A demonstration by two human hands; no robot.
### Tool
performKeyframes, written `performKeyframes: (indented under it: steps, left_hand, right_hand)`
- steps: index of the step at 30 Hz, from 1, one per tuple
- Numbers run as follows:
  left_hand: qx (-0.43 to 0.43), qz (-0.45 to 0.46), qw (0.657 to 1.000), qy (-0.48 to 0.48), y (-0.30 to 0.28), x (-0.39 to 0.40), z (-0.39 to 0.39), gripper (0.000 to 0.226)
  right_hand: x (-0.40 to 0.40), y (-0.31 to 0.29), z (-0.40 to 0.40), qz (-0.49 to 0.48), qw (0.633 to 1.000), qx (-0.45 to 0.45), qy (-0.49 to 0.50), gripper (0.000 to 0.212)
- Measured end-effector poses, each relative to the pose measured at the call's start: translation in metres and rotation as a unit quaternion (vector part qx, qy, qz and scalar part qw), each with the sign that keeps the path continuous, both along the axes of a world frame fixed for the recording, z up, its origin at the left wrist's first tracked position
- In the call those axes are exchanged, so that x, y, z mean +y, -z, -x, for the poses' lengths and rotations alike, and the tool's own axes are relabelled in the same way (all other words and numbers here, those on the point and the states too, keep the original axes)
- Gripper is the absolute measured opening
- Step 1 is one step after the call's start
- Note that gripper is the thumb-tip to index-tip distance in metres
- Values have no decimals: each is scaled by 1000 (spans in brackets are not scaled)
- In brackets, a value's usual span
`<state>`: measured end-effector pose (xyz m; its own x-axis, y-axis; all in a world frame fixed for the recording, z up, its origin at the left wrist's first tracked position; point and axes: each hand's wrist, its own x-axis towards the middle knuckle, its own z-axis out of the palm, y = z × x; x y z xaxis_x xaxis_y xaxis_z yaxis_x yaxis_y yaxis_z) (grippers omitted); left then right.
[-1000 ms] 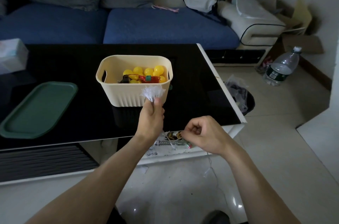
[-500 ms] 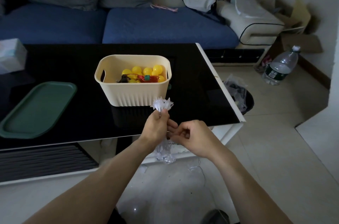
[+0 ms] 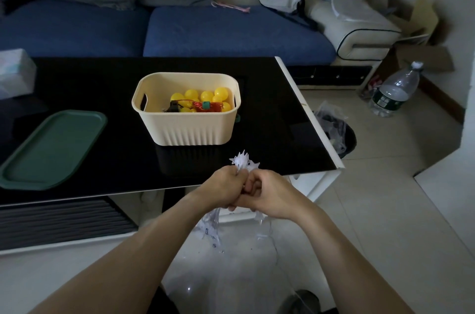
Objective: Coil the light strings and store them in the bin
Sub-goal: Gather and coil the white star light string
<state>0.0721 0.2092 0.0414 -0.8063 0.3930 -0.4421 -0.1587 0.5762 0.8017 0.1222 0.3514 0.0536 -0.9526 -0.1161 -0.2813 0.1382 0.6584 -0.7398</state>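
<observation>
1. Head view: left hand (image 3: pixel 223 189) and right hand (image 3: pixel 267 195) touch, fingers curled tight round a white star light string (image 3: pixel 243 161) over the bench (image 3: pixel 270 149) near edge.
2. A tuft of stars pokes above the fists; loose loops hang below toward the floor.
3. Cream bin (image 3: pixel 187 123) stands just beyond, already holding a yellow ball string (image 3: pixel 203 98).
4. Risk, judged: dangling wire may tangle or snag on the bench edge, undoing the coil.
</observation>
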Motion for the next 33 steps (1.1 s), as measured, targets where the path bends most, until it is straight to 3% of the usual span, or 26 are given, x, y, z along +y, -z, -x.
performKeyframes:
  steps: [7,10,12,14,18,25,33]
  left_hand:
    - [-11,73,996,58,-3,-14,6,29]
    - [-4,64,998,26,-4,-17,10,30]
    - [24,51,998,-1,-6,-17,11,31]
    - [31,25,999,-36,-9,-15,11,32]
    - [-71,-95,986,-113,-8,-13,12,28]
    - [-184,-187,956,-131,-8,-4,5,41]
    - [-150,-200,958,-139,-6,-4,7,49]
  right_hand:
    - [20,-3,2,-62,993,-101,-16,48]
    - [37,-6,2,-103,986,-131,-11,45]
    - [40,-10,0,-59,988,-140,-2,43]
    - [39,-12,-1,77,991,-108,35,34]
    - [27,-16,-2,268,954,22,132,20]
    - [-2,-8,-3,247,948,116,164,12]
    - [-7,-10,-3,260,955,11,146,19]
